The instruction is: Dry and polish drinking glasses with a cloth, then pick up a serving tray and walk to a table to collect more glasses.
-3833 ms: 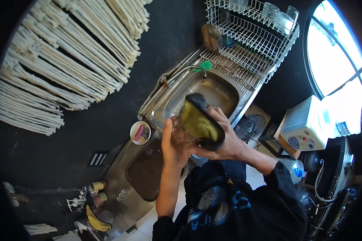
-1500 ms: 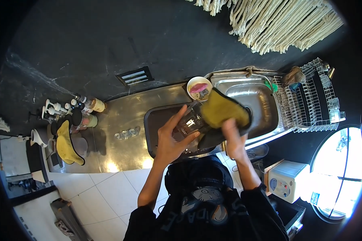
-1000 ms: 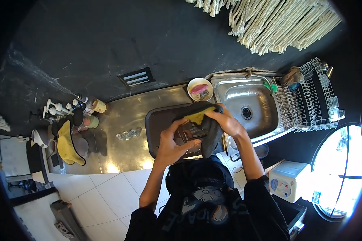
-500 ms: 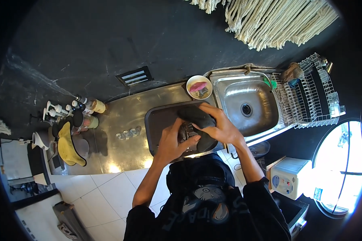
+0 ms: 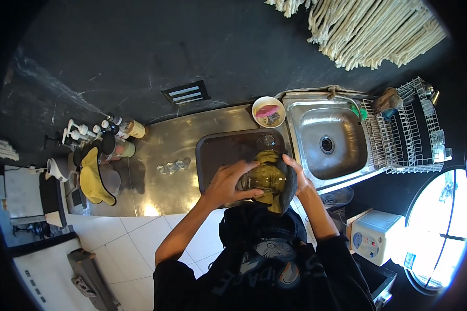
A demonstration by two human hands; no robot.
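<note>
A clear glass (image 5: pixel 263 180) lies sideways between my hands, over the near part of a dark brown tray (image 5: pixel 220 147). The fingers and thumb of my left hand (image 5: pixel 225 182) are closed round its left end. My right hand (image 5: pixel 302 179) grips a cloth (image 5: pixel 268 156), yellow on one side and dark grey on the other. The yellow side faces the glass, and the cloth folds round its right end. Some of my right fingers are hidden behind the cloth. Another clear glass (image 5: pixel 267 140) stands in the tray's far right part.
Several small glasses (image 5: pixel 173 166) stand left of the tray on the steel counter (image 5: pixel 181 129). A white bowl (image 5: pixel 269 112) sits behind it. To the right are a sink (image 5: pixel 327 140) and a wire dish rack (image 5: pixel 412 140). Bottles (image 5: pixel 124 127) and a yellow cloth (image 5: pixel 91 179) occupy the counter's left end.
The cloth has turned from showing its dark side to showing its yellow side round the glass. My right hand has moved to the cloth's right edge. The whole view has shifted slightly.
</note>
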